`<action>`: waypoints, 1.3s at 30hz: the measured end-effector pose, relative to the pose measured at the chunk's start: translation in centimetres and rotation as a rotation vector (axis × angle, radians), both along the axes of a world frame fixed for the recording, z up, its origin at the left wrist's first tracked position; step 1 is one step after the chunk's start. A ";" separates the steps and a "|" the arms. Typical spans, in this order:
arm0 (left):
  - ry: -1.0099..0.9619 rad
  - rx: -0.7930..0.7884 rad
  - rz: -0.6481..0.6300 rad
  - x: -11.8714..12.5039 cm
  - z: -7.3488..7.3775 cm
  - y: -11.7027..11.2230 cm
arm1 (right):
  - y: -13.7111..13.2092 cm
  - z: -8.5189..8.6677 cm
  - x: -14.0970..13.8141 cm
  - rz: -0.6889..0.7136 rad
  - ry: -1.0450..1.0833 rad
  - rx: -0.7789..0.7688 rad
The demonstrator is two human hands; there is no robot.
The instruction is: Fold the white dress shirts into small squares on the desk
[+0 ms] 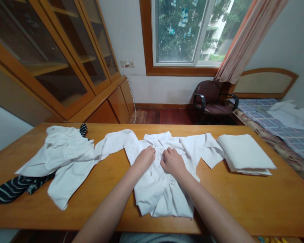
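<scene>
A white collared shirt point(164, 189) lies spread face up on the wooden table point(243, 202), its sleeves out to both sides. My left hand point(145, 158) and my right hand point(172, 161) rest side by side on the shirt's chest just below the collar. The fingers of both are curled in and pinch the front placket near the top buttons. What exactly sits between the fingertips is too small to make out.
A pile of loose white shirts point(63, 155) with a dark striped garment point(12, 189) lies at the table's left. A neat stack of folded white cloth point(245, 153) sits at the right. Beyond the table are a chair point(212, 99), a bed point(288, 128) and a glass-fronted cabinet point(66, 60).
</scene>
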State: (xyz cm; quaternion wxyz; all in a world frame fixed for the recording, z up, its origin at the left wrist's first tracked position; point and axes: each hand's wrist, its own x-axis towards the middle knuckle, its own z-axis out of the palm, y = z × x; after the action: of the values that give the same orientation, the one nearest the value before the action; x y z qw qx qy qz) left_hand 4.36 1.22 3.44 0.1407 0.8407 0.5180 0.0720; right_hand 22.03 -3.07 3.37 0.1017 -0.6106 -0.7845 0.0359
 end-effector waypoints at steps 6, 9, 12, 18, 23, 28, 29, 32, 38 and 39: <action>-0.033 0.005 -0.036 0.1 0.3 0.3 | -0.3 -0.9 0.3 -0.036 0.008 0.066; -0.192 0.006 -0.052 -0.1 0.2 0.9 | -0.3 -1.4 0.4 -0.061 0.069 0.095; -0.327 0.003 -0.023 0.0 0.5 1.3 | -0.1 -1.6 0.7 -0.087 0.196 0.126; -0.523 -0.185 0.059 1.0 1.8 1.8 | 1.1 -1.6 2.1 -0.183 0.652 0.109; -0.627 -0.269 0.080 1.9 1.3 2.8 | 2.3 -0.9 3.0 -0.190 0.902 0.104; -0.678 -0.277 0.052 2.1 -0.4 3.6 | 2.9 -0.8 2.6 -0.178 0.920 0.139; -0.700 -0.280 0.034 2.0 -0.7 3.5 | 3.0 -0.9 2.5 -0.169 0.913 0.144; -0.767 -0.336 -0.017 1.8 -1.2 3.2 | 3.0 -1.4 1.9 -0.136 0.892 0.142; -0.826 -0.423 0.013 0.9 -1.9 2.7 | 2.8 -2.2 1.7 -0.102 0.881 0.131; -0.845 -0.436 0.003 0.8 -2.0 2.7 | 2.8 -2.2 1.7 -0.102 0.878 0.126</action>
State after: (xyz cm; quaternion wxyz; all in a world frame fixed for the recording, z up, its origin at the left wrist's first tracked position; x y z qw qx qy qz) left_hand 5.13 3.91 1.43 0.5121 0.6877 0.4197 0.2977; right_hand 23.75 -0.26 1.15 0.4639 -0.5680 -0.6366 0.2386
